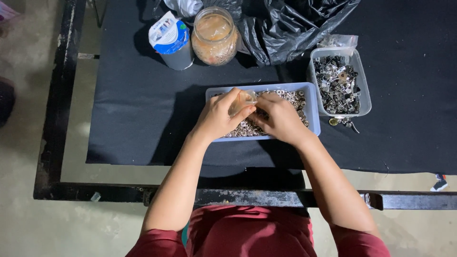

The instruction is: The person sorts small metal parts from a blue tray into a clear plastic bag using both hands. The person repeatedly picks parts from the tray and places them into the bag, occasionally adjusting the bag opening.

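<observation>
Left hand [216,116] and right hand [282,119] pinch a small clear bag [242,101] between them, above the ring-filled tray [312,107].

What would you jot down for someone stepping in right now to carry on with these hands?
Left hand: grip closed on a small clear plastic bag, held over the tray.
Right hand: at the bag's mouth, fingers down among the small metal rings.
Things: the rings fill a pale blue tray on the black mat; a clear tub of metal clips stands to its right.
Done: how much is in the bag cannot be told.
Left: the tray holds many rings.
</observation>
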